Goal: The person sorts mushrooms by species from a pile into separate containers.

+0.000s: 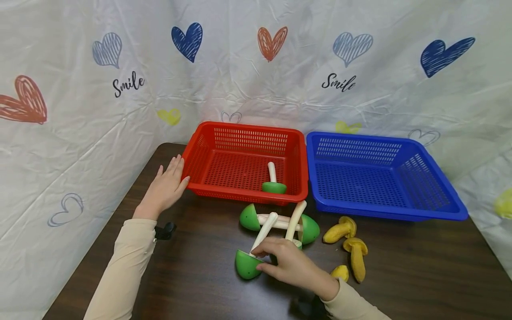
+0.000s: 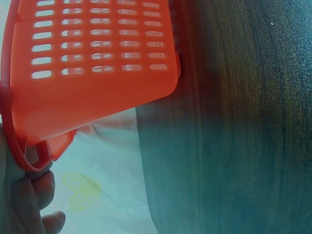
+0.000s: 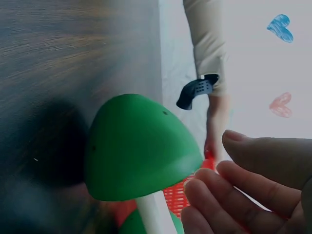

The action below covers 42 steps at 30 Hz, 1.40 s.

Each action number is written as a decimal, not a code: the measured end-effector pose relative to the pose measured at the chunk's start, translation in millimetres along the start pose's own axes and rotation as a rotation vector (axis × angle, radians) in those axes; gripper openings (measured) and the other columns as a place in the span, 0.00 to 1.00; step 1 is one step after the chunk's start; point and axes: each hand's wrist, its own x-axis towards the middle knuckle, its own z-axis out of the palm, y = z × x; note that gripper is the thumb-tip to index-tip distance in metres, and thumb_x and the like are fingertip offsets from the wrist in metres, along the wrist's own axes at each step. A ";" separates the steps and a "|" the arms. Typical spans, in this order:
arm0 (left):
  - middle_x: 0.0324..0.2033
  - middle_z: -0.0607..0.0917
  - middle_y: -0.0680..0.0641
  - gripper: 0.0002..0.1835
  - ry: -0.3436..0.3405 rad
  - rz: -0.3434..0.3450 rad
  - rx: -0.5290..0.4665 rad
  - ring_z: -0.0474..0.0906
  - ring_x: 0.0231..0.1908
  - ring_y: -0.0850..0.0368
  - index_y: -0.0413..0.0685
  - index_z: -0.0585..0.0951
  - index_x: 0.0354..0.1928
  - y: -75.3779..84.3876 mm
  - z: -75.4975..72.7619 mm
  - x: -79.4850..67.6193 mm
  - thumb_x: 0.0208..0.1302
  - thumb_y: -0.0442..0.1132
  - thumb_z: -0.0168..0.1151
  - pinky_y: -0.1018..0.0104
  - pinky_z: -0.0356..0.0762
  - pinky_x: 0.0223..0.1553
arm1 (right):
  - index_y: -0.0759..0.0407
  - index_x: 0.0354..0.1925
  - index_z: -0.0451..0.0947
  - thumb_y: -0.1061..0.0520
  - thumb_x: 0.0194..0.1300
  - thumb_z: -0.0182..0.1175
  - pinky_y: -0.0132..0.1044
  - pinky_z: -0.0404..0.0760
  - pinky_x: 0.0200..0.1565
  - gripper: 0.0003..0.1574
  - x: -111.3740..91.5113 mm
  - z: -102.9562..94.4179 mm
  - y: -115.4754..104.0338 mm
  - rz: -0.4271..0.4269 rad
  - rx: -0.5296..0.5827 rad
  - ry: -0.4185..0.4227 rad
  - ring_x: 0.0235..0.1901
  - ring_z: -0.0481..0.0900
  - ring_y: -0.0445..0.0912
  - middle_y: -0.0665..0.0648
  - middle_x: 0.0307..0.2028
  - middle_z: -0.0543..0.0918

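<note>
My left hand [image 1: 166, 186] rests with straight fingers on the left rim of a red basket [image 1: 240, 194]; the left wrist view shows fingertips [image 2: 44, 187] by that rim. My right hand [image 1: 290, 264] is at a green-capped toy mushroom [image 1: 246, 265], which lies on the table with its white stem pointing to the back. In the right wrist view the thumb [image 3: 263, 151] stands apart from the fingers, close beside the green cap [image 3: 141, 146]; whether they touch it I cannot tell. Another green-capped mushroom [image 1: 274, 187] lies inside the red basket.
Behind the right hand lie more green-capped mushrooms [image 1: 249, 218], partly overlapping. Several yellow mushrooms [image 1: 355, 258] lie to the right, one partly hidden by the right wrist. A blue basket [image 1: 392, 211] stands right of the red one, on the dark wooden table [image 1: 192, 275].
</note>
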 end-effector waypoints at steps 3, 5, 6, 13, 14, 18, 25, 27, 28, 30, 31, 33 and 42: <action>0.71 0.46 0.35 0.35 0.002 0.000 0.001 0.39 0.71 0.43 0.31 0.47 0.71 0.0 0.4 -0.1 0.74 0.49 0.38 0.39 0.37 0.66 | 0.59 0.42 0.81 0.61 0.55 0.68 0.28 0.79 0.39 0.14 0.2 3.9 0.3 0.037 -0.019 -0.018 0.37 0.80 0.37 0.51 0.37 0.83; 0.71 0.47 0.35 0.35 0.005 0.002 0.001 0.40 0.71 0.42 0.30 0.47 0.71 0.0 0.4 -0.5 0.74 0.49 0.38 0.39 0.37 0.66 | 0.59 0.42 0.81 0.60 0.55 0.68 0.27 0.78 0.39 0.14 0.2 6.6 0.1 0.054 -0.036 -0.025 0.37 0.80 0.37 0.51 0.37 0.83; 0.71 0.47 0.35 0.35 0.007 0.004 0.000 0.40 0.71 0.42 0.30 0.47 0.71 0.2 0.3 -0.7 0.73 0.49 0.39 0.39 0.37 0.66 | 0.59 0.42 0.81 0.60 0.55 0.68 0.27 0.78 0.39 0.14 0.2 8.0 0.1 0.061 -0.042 -0.029 0.37 0.80 0.37 0.51 0.37 0.83; 0.71 0.48 0.34 0.35 0.014 0.009 -0.005 0.41 0.71 0.41 0.29 0.48 0.71 0.9 -0.3 -1.3 0.73 0.49 0.39 0.39 0.37 0.66 | 0.59 0.42 0.81 0.58 0.54 0.69 0.26 0.76 0.36 0.15 0.5 17.0 0.6 0.061 -0.073 -0.012 0.33 0.77 0.36 0.50 0.34 0.83; 0.71 0.48 0.34 0.35 0.013 0.009 -0.007 0.41 0.71 0.41 0.29 0.48 0.71 1.0 -0.3 -1.4 0.73 0.49 0.39 0.39 0.37 0.66 | 0.59 0.42 0.81 0.58 0.54 0.70 0.26 0.76 0.35 0.15 0.8 18.1 1.0 0.058 -0.080 -0.009 0.33 0.77 0.35 0.49 0.33 0.83; 0.71 0.48 0.34 0.35 0.013 0.009 -0.005 0.41 0.71 0.41 0.29 0.48 0.71 1.2 -0.2 -1.0 0.73 0.49 0.39 0.38 0.38 0.66 | 0.58 0.41 0.81 0.57 0.54 0.70 0.26 0.74 0.35 0.15 1.5 21.1 2.0 0.042 -0.108 -0.003 0.31 0.75 0.34 0.48 0.33 0.82; 0.71 0.47 0.34 0.35 0.009 0.011 0.000 0.40 0.71 0.42 0.30 0.48 0.71 1.3 -0.2 -0.2 0.73 0.49 0.39 0.38 0.38 0.66 | 0.58 0.40 0.81 0.57 0.54 0.70 0.25 0.74 0.34 0.14 1.1 20.4 1.5 0.019 -0.138 -0.004 0.32 0.76 0.34 0.48 0.33 0.83; 0.71 0.47 0.35 0.35 0.009 0.009 -0.003 0.40 0.71 0.42 0.30 0.47 0.71 1.1 -0.2 -0.2 0.73 0.48 0.40 0.39 0.38 0.66 | 0.58 0.40 0.82 0.57 0.54 0.70 0.25 0.75 0.35 0.14 0.8 19.3 1.0 0.017 -0.137 -0.010 0.32 0.76 0.35 0.48 0.34 0.83; 0.71 0.47 0.35 0.35 0.009 0.010 -0.005 0.40 0.71 0.42 0.30 0.47 0.71 1.0 -0.1 -0.1 0.73 0.48 0.40 0.39 0.38 0.66 | 0.58 0.40 0.82 0.56 0.54 0.70 0.25 0.75 0.36 0.14 0.7 18.8 0.7 0.014 -0.137 -0.013 0.33 0.77 0.35 0.48 0.34 0.83; 0.71 0.47 0.35 0.35 0.009 0.010 -0.005 0.40 0.71 0.42 0.30 0.47 0.71 0.5 0.3 0.0 0.73 0.48 0.40 0.39 0.38 0.66 | 0.58 0.40 0.81 0.57 0.54 0.70 0.25 0.75 0.36 0.13 0.5 18.0 0.3 0.003 -0.131 -0.018 0.34 0.77 0.35 0.49 0.34 0.83; 0.71 0.47 0.35 0.35 0.010 0.009 -0.007 0.40 0.71 0.42 0.30 0.47 0.71 0.0 0.6 0.1 0.73 0.48 0.40 0.39 0.37 0.66 | 0.58 0.40 0.81 0.57 0.54 0.69 0.25 0.76 0.36 0.13 0.6 17.7 0.2 -0.002 -0.130 -0.020 0.34 0.77 0.35 0.49 0.35 0.83; 0.71 0.47 0.35 0.35 0.012 0.010 -0.005 0.40 0.71 0.42 0.30 0.47 0.71 -0.6 1.1 0.4 0.73 0.48 0.40 0.39 0.38 0.66 | 0.58 0.40 0.81 0.57 0.54 0.69 0.25 0.76 0.38 0.13 0.8 17.2 -0.1 -0.013 -0.130 -0.024 0.35 0.78 0.35 0.49 0.35 0.84; 0.71 0.48 0.35 0.35 0.018 0.012 -0.011 0.40 0.71 0.42 0.30 0.47 0.71 -2.2 2.5 1.4 0.73 0.47 0.41 0.39 0.37 0.66 | 0.58 0.41 0.81 0.58 0.54 0.69 0.27 0.77 0.41 0.14 1.6 11.7 -1.5 -0.035 -0.128 -0.025 0.38 0.80 0.36 0.49 0.37 0.84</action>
